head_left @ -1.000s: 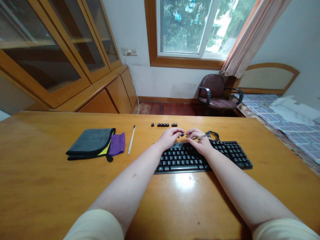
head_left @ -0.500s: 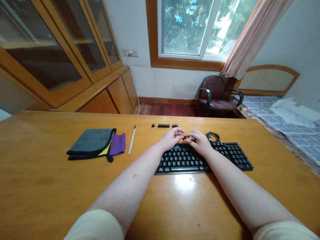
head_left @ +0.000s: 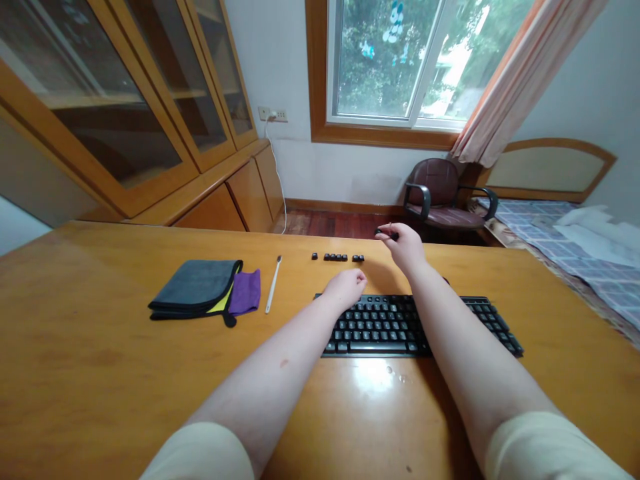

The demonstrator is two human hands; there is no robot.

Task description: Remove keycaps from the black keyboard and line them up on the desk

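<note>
My right hand [head_left: 404, 248] is raised over the table's far edge. Its fingertips pinch a small black keycap [head_left: 378, 231], and another dark bit shows by the palm, too small to name. My left hand [head_left: 345, 291] is closed just above the top left part of the black keyboard [head_left: 373, 333]; its curled fingers hide whatever may be inside. Beyond the left hand, several loose black keycaps [head_left: 335, 257] sit in a row in small groups. My right forearm covers part of the keyboard.
Left of the keyboard lie a white toothbrush [head_left: 273, 287], a purple cloth [head_left: 246, 291] and a folded grey towel [head_left: 195, 287] with black edging. Past the wooden table [head_left: 100, 347] stand a brown armchair [head_left: 437, 187], a bed and a glass-fronted cabinet.
My right hand has moved up and away from the keyboard with the keycap, parting from my left hand. My left hand has curled closed. The view has shifted slightly.
</note>
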